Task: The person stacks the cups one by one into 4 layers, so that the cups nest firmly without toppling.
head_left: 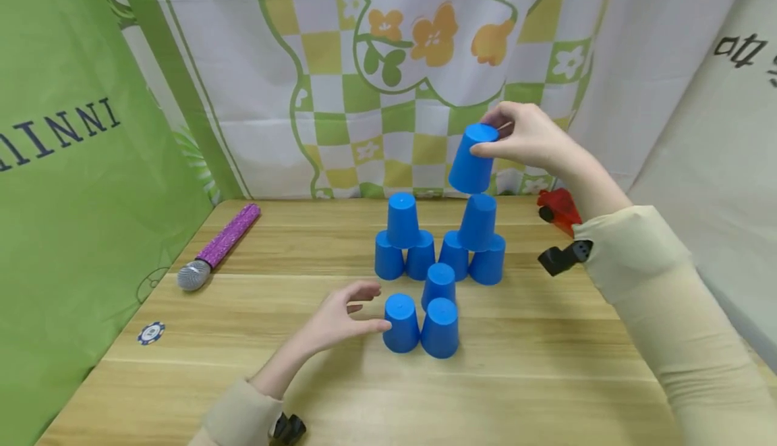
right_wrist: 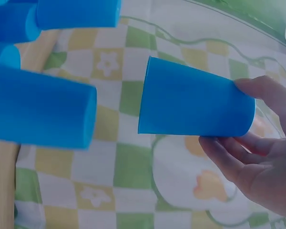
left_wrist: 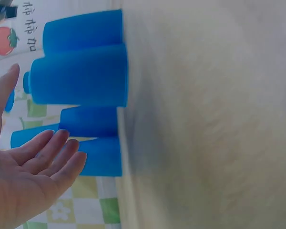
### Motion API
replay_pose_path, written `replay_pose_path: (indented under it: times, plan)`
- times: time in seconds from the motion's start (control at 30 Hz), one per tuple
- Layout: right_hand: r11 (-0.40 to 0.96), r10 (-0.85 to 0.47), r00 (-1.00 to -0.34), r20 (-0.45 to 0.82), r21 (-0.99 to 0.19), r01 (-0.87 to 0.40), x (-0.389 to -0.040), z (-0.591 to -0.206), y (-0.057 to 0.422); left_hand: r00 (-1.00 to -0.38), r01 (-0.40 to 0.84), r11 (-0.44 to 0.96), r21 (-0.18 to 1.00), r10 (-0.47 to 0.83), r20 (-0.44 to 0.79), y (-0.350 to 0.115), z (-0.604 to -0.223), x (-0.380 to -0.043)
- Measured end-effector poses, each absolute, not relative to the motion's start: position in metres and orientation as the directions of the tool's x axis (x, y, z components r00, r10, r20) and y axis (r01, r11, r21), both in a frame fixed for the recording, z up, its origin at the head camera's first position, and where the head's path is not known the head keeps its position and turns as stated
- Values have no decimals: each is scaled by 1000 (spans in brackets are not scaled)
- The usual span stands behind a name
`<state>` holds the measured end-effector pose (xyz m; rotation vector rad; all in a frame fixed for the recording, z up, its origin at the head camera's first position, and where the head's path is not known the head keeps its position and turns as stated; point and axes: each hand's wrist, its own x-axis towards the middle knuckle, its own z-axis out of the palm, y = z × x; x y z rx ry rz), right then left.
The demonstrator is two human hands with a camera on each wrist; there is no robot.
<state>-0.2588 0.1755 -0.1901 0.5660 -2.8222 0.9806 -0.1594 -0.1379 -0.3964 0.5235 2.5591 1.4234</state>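
Blue cup [head_left: 467, 169], upside down, was pinched in my right grip [head_left: 525, 135] just above the top cup [head_left: 477, 220] of the right-hand stack [head_left: 476, 240]; my left grip [head_left: 341, 318] was spread beside the front-left cup [head_left: 402, 326] on the table [head_left: 522, 392]. A glittery magenta microphone [head_left: 227, 240] lay farther left.

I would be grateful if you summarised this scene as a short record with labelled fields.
Right grip: holds an inverted blue cup, tilted, above and apart from the rear right stack
Left grip: holding nothing, beside the front left cup; contact unclear
Rear right stack: one inverted cup resting on two
Rear left stack: likewise
Front group: three inverted cups on the wooden table
Other objects: microphone, poker chip, red toy
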Motion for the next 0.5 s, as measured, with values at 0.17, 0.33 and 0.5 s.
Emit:
replay_pose_path:
  times: [0.17,0.33,0.5]
  plan:
    - [738,-381,-912,150,-545,-398,-271,-196,153,-908,237,461,855,418,26,-132,-402,-156]
    - [748,-454,-887,85,-504,-431,-280,-212,137,-892,253,427,868,449,39,-126,-405,-155]
    - [765,-499,-865,49,-445,-466,-283,-226,126,-890,278,406,870,450,74,-119,-406,-153]
